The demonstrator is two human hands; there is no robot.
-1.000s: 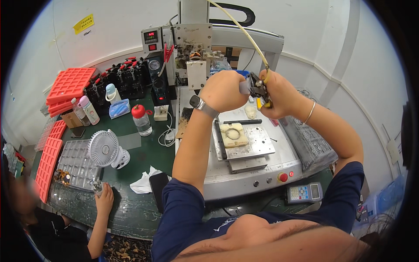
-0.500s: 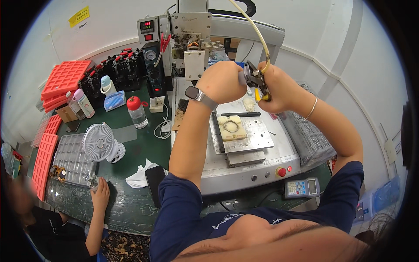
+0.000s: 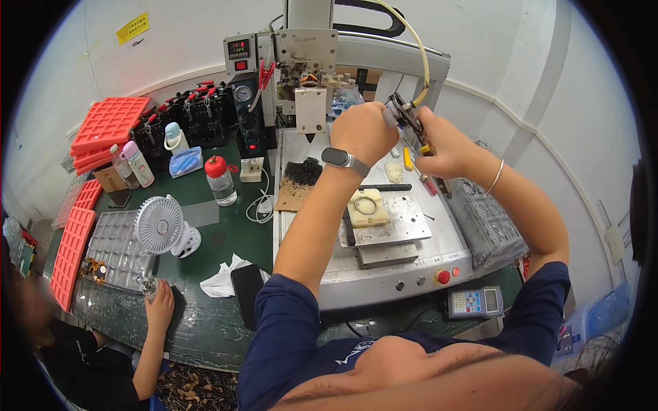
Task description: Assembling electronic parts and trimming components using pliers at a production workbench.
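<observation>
My left hand [image 3: 364, 134], with a grey-banded watch on its wrist, is closed on a small grey piece [image 3: 390, 118]; the fingers mostly hide it. Right beside that piece is a dark hand tool [image 3: 407, 115] on a pale yellow hose [image 3: 426, 65], gripped in my right hand [image 3: 447, 142]. The tool's exact kind is hard to make out. Below my hands, a cream block [image 3: 370, 214] with a thin dark ring [image 3: 365, 205] on top sits on a metal plate [image 3: 397, 231] of the bench machine [image 3: 312, 109].
A yellow knife [image 3: 408, 159] lies on the machine bed, near a dark shredded heap [image 3: 302, 172]. In front are a red button [image 3: 443, 276] and a keypad unit [image 3: 474, 301]. Leftward stand a red-capped bottle [image 3: 221, 185] and white fan [image 3: 163, 222]; a co-worker's hand [image 3: 160, 305] rests nearby.
My left hand has shifted slightly right, and the tool has tilted in my right hand. The dark heap and the yellow knife show more fully. The view has shifted a little.
</observation>
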